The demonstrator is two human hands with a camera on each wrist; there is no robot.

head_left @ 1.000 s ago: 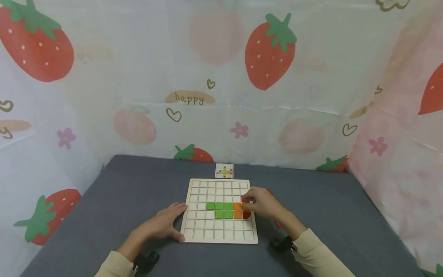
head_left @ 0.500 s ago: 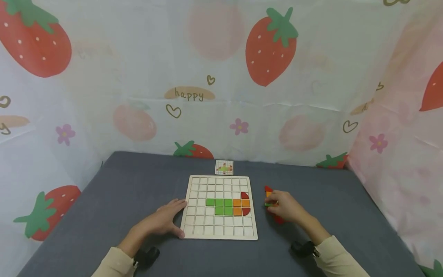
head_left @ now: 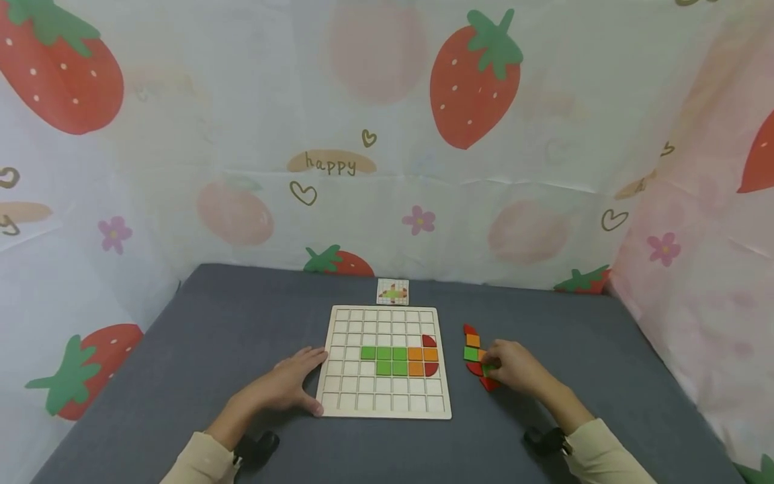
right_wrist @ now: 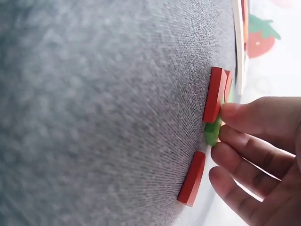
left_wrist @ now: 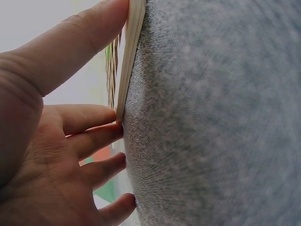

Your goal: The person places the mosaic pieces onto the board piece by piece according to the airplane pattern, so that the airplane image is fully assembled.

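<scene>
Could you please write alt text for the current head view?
A person's right hand is at a cluster of loose red, orange and green pieces beside a gridded board partly filled with the same colours. The left hand touches the board's left edge; a small picture card lies beyond the board on the grey table.

Head camera: elevated, facing forward and down across the worktop [head_left: 242,323] to the strawberry-print curtain [head_left: 357,208]. Wrist cameras: close-range, low, rolled sideways, facing the left hand [left_wrist: 51,150] and right hand [right_wrist: 265,157] respectively. All three views share the gridded board [head_left: 366,385], edge-on in both wrist views.
</scene>
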